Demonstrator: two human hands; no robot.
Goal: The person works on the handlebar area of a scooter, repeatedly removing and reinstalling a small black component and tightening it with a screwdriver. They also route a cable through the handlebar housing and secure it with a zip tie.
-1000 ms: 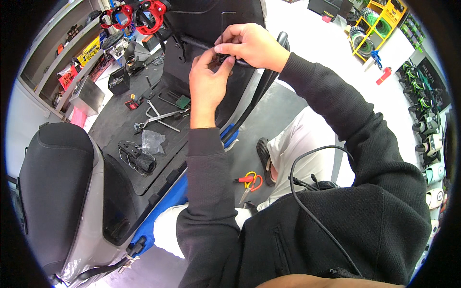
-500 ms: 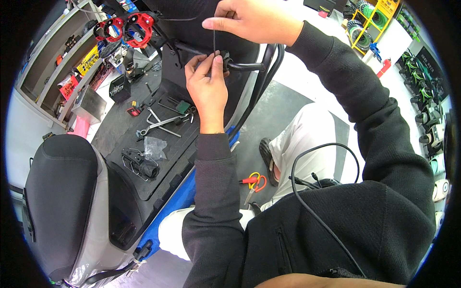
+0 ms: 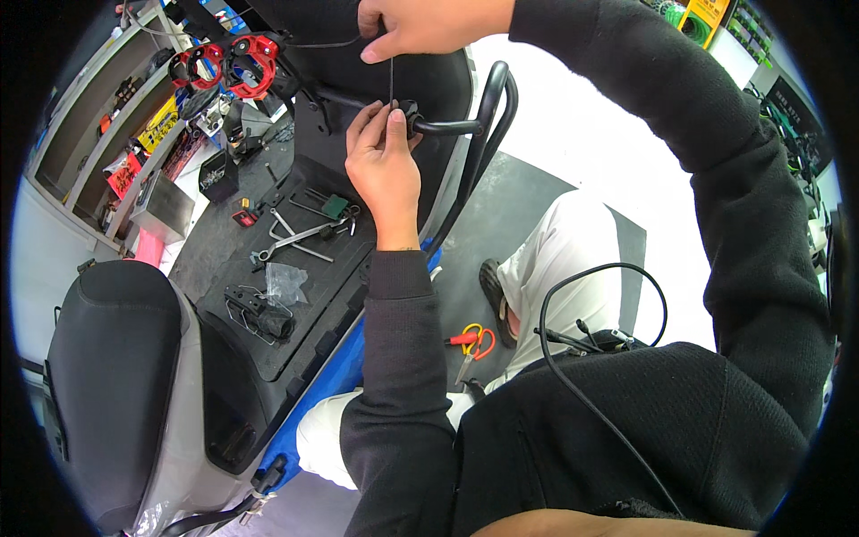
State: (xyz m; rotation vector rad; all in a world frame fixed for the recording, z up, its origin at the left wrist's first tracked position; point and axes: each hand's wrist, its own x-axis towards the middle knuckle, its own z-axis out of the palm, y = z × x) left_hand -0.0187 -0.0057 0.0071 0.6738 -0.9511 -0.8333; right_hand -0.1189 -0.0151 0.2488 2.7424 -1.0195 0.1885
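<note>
My right hand is closed round the upper end of a thin dark hex key, held upright. Its lower tip runs down to the fingertips of my left hand. Those fingers are pinched against a small black clamp on a black tubular bar, in front of a scooter's dark front panel. What sits between the left fingertips is mostly hidden. On the footboard below lie a combination wrench, a green-handled tool, a clear plastic bag and a black bracket.
Red ring-shaped holders stand at the upper left, near shelves. A black parts box sits beyond the footboard. The scooter's seat is at left. Orange-handled scissors are near my foot. A black cable loops across my waist.
My right hand has shifted slightly up and left with the hex key, and its forearm has swung higher. My left hand keeps its pinch at the clamp. The view has shifted a little.
</note>
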